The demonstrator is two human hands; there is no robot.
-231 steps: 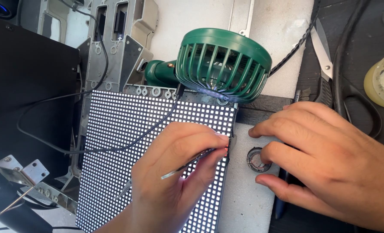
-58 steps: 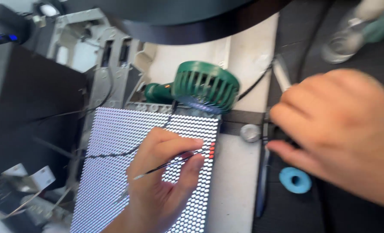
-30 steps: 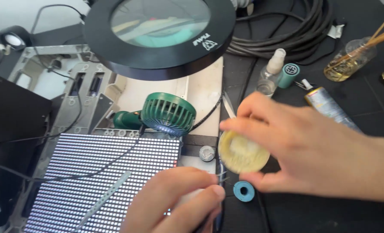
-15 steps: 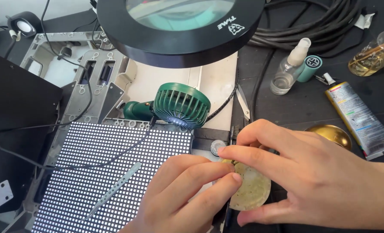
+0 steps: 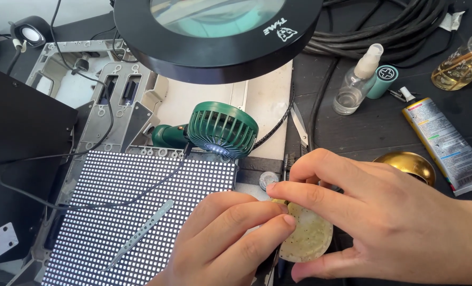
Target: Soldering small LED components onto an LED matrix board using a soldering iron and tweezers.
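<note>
Bright, even daylight fills the bench, strongest at the far left, where the pale surface washes out. The lamp lens (image 5: 217,13) shows greenish glare, and the brass bowl (image 5: 408,164) and bottle (image 5: 355,82) catch small highlights. Shadows are soft and short. Focus is sharp throughout, without motion blur.

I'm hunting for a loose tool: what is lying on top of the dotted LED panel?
On the LED panel lie a thin grey metal strip and a black cable. The left hand covers the panel's lower right corner, so anything beneath it is hidden.
</note>
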